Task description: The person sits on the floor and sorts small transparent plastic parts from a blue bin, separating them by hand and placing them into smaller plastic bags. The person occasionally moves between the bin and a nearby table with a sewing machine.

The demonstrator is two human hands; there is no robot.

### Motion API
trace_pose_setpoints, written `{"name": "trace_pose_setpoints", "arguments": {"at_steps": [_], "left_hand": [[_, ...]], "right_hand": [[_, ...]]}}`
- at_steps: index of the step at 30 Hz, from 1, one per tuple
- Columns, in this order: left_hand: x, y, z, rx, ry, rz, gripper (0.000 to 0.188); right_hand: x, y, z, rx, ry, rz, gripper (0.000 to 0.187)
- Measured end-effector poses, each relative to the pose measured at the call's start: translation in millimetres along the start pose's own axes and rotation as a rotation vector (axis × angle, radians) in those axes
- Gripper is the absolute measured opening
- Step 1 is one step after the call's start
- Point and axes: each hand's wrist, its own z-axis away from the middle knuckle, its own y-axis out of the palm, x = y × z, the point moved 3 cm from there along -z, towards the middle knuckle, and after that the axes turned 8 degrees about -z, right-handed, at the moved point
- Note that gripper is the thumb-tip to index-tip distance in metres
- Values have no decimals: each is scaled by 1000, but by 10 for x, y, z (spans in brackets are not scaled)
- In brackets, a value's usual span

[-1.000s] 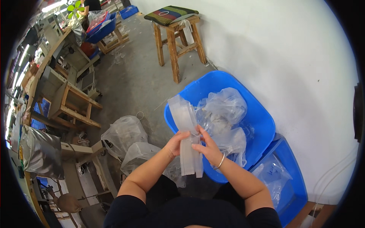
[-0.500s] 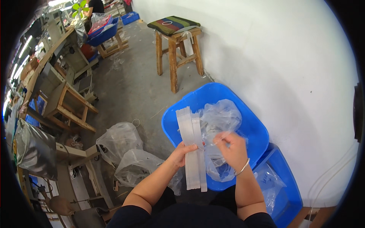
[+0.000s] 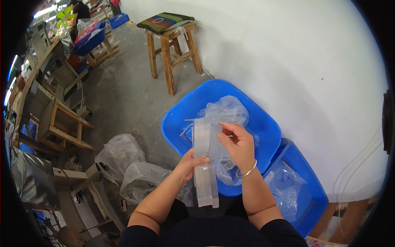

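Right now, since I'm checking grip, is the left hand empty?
No, the left hand grips a stack of pale strips.

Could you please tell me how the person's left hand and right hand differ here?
The left hand grips the middle of the bundle of pale strips, thumb across its front; the right hand has its fingertips at the bundle's upper right edge. The right hand has a silvery bangle at its wrist; the left hand has none. Both hands are ungloved.

Softly lit wall [image 3: 288,99] — bowed, black-rimmed edges
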Motion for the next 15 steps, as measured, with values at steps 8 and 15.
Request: {"name": "trace_pose_setpoints", "arguments": {"at_steps": [8,15], "left_hand": [[16,79,86,68,-43,25,60],[43,75,77,76,-49,28,65]], "right_hand": [[-45,-42,-11,84,-16,-133,22],[-25,-45,1,91,7,-158,19]]}}
